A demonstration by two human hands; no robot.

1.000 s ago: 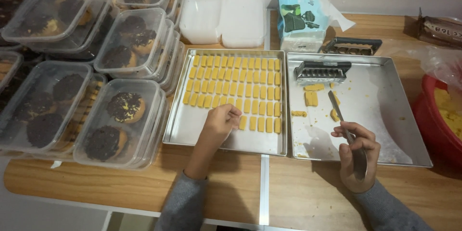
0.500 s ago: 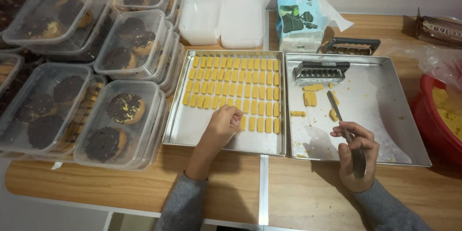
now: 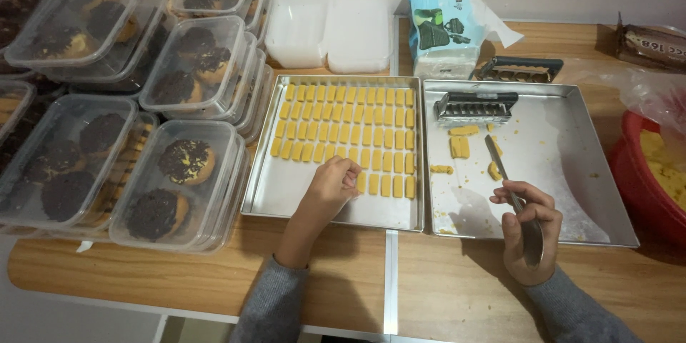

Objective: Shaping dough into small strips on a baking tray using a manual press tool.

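Leftmost, stacked clear plastic containers [image 3: 179, 186] of dark-topped round cakes crowd the wooden table [image 3: 343, 279]. Beside them lies the left baking tray [image 3: 286, 193], a shallow metal pan filled with neat rows of small yellow dough pieces [image 3: 350, 125] that cover its far and middle part, while its near left area is bare metal. The left hand [image 3: 332, 186] rests inside this tray at the near end of the rows, fingers curled narrow with the tips pinched together at a dough piece in the lowest row; whether it truly grips the piece I cannot tell. Behind the tray sit white plastic lids [image 3: 329, 32] and a pale blue tissue pack [image 3: 443, 25]. Next comes the right baking tray [image 3: 572, 171], mostly bare, bearing a ridged metal cutter [image 3: 475, 106] at its far edge and a few loose dough bits [image 3: 461, 144] near it. The right hand [image 3: 530, 232] hovers over this tray's near rim, closed around a knife [image 3: 500, 164] whose blade points away toward the loose bits. Farthest right stands a red bowl [image 3: 632, 171] of yellow dough.
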